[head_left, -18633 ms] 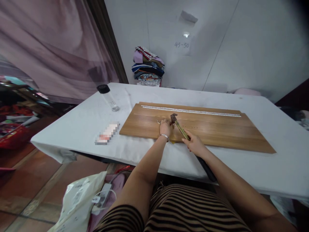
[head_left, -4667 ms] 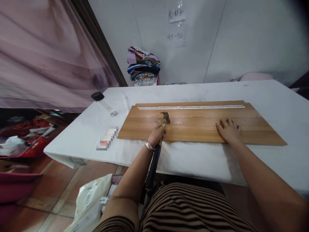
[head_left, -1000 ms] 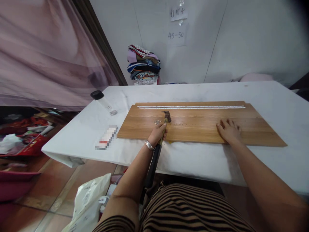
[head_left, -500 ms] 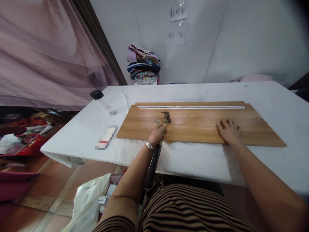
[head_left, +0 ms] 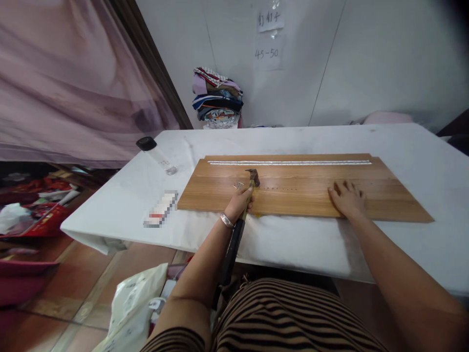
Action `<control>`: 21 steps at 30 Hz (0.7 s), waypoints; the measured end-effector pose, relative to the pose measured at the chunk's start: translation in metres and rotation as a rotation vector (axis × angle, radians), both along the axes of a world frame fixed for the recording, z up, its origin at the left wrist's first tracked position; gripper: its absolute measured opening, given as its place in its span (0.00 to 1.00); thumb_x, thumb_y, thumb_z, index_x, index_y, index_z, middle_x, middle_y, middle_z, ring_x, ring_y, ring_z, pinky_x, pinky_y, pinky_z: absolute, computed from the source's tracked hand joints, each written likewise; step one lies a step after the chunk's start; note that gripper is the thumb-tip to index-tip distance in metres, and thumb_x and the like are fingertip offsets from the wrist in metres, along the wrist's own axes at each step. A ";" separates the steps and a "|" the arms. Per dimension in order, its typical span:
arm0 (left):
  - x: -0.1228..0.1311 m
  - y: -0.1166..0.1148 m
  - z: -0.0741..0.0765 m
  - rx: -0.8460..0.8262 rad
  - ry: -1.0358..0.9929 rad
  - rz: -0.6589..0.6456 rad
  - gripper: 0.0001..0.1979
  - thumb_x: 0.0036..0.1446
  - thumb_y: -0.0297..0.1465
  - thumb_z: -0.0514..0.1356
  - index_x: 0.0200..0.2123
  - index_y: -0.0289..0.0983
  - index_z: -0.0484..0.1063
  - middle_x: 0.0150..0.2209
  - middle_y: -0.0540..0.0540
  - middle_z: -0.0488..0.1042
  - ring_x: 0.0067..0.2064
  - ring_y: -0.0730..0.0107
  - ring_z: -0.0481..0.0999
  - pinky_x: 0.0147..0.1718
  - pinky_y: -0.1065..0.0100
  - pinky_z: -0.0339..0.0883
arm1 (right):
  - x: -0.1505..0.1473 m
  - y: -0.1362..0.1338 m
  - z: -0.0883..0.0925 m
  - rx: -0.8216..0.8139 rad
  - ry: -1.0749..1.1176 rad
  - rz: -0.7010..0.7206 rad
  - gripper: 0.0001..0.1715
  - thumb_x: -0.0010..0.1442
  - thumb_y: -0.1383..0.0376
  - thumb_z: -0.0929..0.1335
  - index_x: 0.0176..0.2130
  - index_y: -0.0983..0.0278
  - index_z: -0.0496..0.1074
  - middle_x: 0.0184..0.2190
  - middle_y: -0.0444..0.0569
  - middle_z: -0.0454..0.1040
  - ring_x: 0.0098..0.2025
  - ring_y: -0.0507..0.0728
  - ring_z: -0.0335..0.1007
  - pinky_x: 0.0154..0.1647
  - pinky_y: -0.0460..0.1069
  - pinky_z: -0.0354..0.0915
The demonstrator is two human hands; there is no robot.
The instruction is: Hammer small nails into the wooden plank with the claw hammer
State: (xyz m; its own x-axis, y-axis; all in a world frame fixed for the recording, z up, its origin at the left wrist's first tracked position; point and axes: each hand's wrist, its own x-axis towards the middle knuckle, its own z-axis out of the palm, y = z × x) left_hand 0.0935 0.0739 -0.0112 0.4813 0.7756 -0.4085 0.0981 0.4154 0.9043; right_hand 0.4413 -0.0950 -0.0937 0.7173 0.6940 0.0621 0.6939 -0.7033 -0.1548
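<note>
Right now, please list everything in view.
Draped table: 1, white, centre
Wooden board: 1, brown, on table
Claw hammer: 1, dark, left grip
Metal nails: several, silver, on board
Thin strips: 2, white, on board
Capped bottle: 1, clear, on table
Pixelated rectangle: 1, pale, on table
Fabric stack: 1, multicoloured, rear
Paper signs: 2, white, wall
Cloth curtain: 1, pink, left
Plastic bag: 1, cream, foreground
Left grip: 1, bare, on hammer
Right grip: 1, bare, on board

Folded clothes point(head_left: 218, 99) lie stacked beyond a black-capped bottle point(head_left: 159, 157).
</note>
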 end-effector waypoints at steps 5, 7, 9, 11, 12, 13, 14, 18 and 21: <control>-0.001 0.001 -0.001 -0.002 -0.002 -0.003 0.18 0.65 0.41 0.68 0.33 0.39 0.65 0.23 0.55 0.68 0.16 0.81 0.63 0.15 0.76 0.53 | 0.002 0.000 -0.002 0.013 0.007 -0.004 0.39 0.74 0.47 0.53 0.68 0.63 0.72 0.73 0.65 0.64 0.74 0.74 0.57 0.71 0.72 0.55; -0.001 0.001 -0.002 -0.005 0.000 -0.004 0.18 0.65 0.41 0.68 0.33 0.39 0.65 0.23 0.55 0.68 0.16 0.81 0.63 0.15 0.76 0.53 | 0.003 0.000 -0.002 0.013 0.007 0.000 0.39 0.74 0.47 0.53 0.68 0.63 0.71 0.73 0.65 0.64 0.74 0.74 0.56 0.70 0.73 0.55; -0.001 0.002 -0.002 -0.008 -0.005 -0.006 0.18 0.64 0.41 0.68 0.33 0.39 0.65 0.23 0.55 0.68 0.16 0.81 0.63 0.15 0.76 0.54 | 0.003 0.000 -0.002 0.006 0.005 0.005 0.40 0.74 0.47 0.52 0.68 0.63 0.71 0.73 0.65 0.64 0.74 0.74 0.56 0.70 0.73 0.55; -0.001 0.002 -0.003 -0.009 -0.012 -0.008 0.18 0.64 0.42 0.69 0.33 0.39 0.65 0.23 0.55 0.69 0.16 0.81 0.63 0.15 0.76 0.53 | 0.002 0.000 -0.002 -0.003 0.005 0.004 0.41 0.74 0.47 0.51 0.69 0.64 0.70 0.74 0.65 0.63 0.75 0.74 0.56 0.71 0.72 0.54; -0.001 0.002 -0.003 -0.010 -0.015 -0.009 0.18 0.64 0.42 0.69 0.34 0.39 0.65 0.23 0.55 0.69 0.16 0.81 0.63 0.15 0.76 0.53 | 0.002 0.000 -0.001 -0.006 0.005 0.002 0.41 0.74 0.47 0.51 0.69 0.64 0.70 0.74 0.65 0.63 0.75 0.73 0.56 0.71 0.72 0.54; 0.000 0.002 -0.002 -0.010 -0.015 -0.009 0.18 0.64 0.42 0.68 0.34 0.39 0.65 0.23 0.55 0.69 0.16 0.81 0.63 0.15 0.76 0.53 | 0.002 0.000 -0.001 -0.007 0.005 -0.002 0.41 0.74 0.47 0.51 0.69 0.64 0.70 0.74 0.65 0.63 0.75 0.73 0.56 0.72 0.72 0.54; 0.000 0.002 -0.002 -0.010 -0.012 -0.008 0.17 0.64 0.42 0.68 0.34 0.39 0.65 0.23 0.55 0.69 0.16 0.81 0.62 0.15 0.76 0.53 | 0.001 0.000 -0.001 -0.006 0.004 -0.006 0.41 0.75 0.46 0.51 0.69 0.64 0.70 0.74 0.64 0.63 0.75 0.73 0.56 0.72 0.72 0.54; 0.001 0.000 0.002 -0.003 0.018 0.000 0.16 0.67 0.40 0.65 0.33 0.39 0.64 0.22 0.56 0.68 0.16 0.81 0.62 0.14 0.77 0.53 | 0.002 0.000 -0.002 0.009 -0.006 -0.011 0.39 0.74 0.47 0.53 0.68 0.62 0.71 0.73 0.63 0.65 0.74 0.73 0.57 0.71 0.72 0.55; 0.001 -0.002 0.004 0.002 0.025 0.000 0.15 0.68 0.38 0.64 0.33 0.39 0.65 0.22 0.56 0.68 0.16 0.81 0.62 0.14 0.77 0.53 | 0.003 0.000 -0.003 0.019 -0.009 -0.003 0.39 0.74 0.47 0.53 0.68 0.62 0.72 0.73 0.64 0.65 0.74 0.73 0.58 0.71 0.72 0.56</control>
State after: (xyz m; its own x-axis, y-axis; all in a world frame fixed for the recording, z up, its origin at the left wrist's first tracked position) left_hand 0.0942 0.0722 -0.0071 0.4707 0.7765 -0.4190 0.1209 0.4137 0.9024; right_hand 0.4439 -0.0954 -0.0968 0.7187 0.6905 0.0816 0.6932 -0.7024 -0.1613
